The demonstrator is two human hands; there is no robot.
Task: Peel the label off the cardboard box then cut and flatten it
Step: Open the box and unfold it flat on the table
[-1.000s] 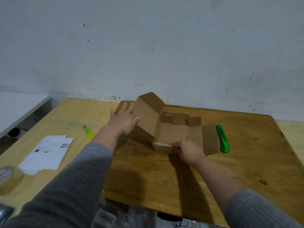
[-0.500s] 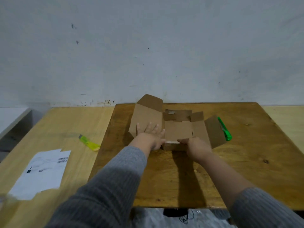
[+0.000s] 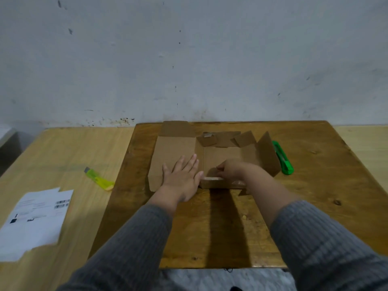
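The brown cardboard box [image 3: 222, 153] lies opened out on the dark wooden board, its right flap and back flaps still standing up. My left hand [image 3: 182, 175] lies flat, fingers spread, on the left panel and presses it down. My right hand [image 3: 231, 170] grips the box's near front wall at its top edge, fingers curled over it. The peeled white label [image 3: 34, 221] with barcodes lies on the light table at the left. A green utility knife [image 3: 282, 157] rests just right of the box.
A yellow utility knife [image 3: 99, 179] lies on the light table [image 3: 69, 148] left of the dark board [image 3: 304, 206]. A grey-white wall stands right behind the box. The board's near edge overhangs the floor.
My left hand came round from behind the raised left panel and pushed it down flat. The right hand stayed on the front wall. The view has straightened and moved closer.
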